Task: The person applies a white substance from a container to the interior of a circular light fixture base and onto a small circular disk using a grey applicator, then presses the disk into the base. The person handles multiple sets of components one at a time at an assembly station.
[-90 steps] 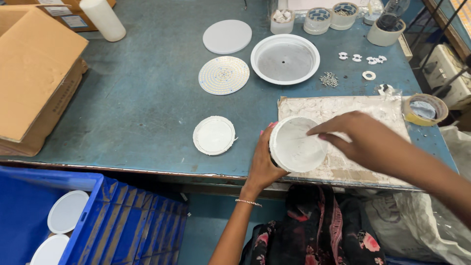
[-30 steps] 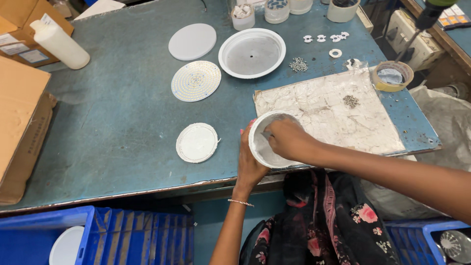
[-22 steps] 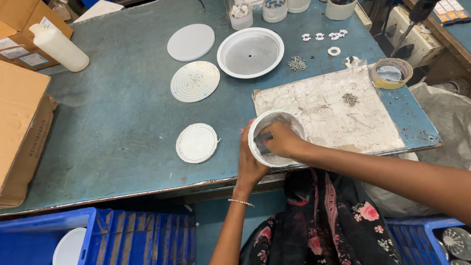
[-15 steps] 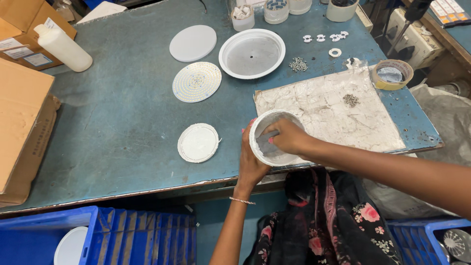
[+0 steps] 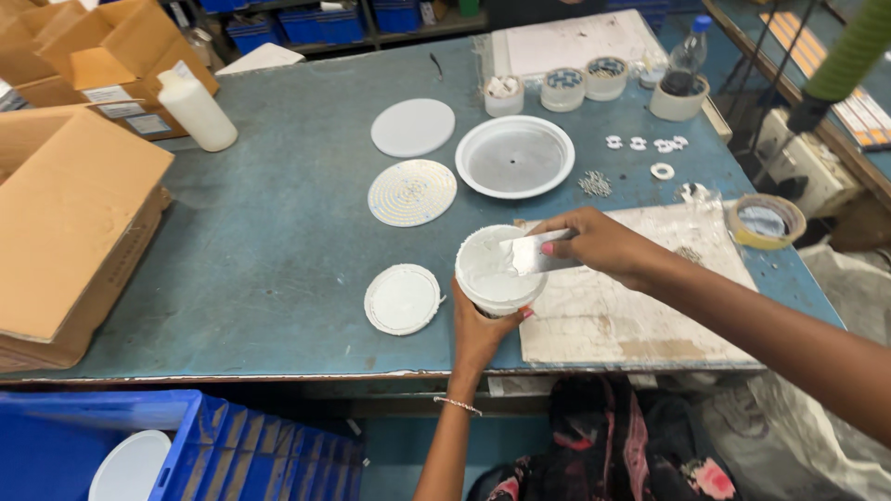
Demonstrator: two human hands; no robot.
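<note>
My left hand [image 5: 483,325] grips a round white tub of white paste [image 5: 494,269] from below, holding it above the near edge of the blue-grey table [image 5: 269,241]. My right hand [image 5: 599,243] holds a flat metal scraper [image 5: 534,252] whose blade reaches over the tub's rim onto the paste. A small white disc [image 5: 402,299] lies just left of the tub. Farther back lie a dotted round board [image 5: 412,192], a plain white disc [image 5: 413,127] and a white dish-shaped housing [image 5: 515,156].
A paste-smeared work board [image 5: 640,306] lies under my right arm. Cardboard boxes [image 5: 65,223] and a white bottle [image 5: 195,109] stand at left. Small cups [image 5: 563,88], white rings [image 5: 647,145], screws [image 5: 594,184] and a tape roll [image 5: 767,221] sit at back right. A blue crate [image 5: 176,445] stands below.
My right hand has drawn out of the tub and now rests the scraper across its rim. The tub has stayed in my left hand; the camera view shifted.
</note>
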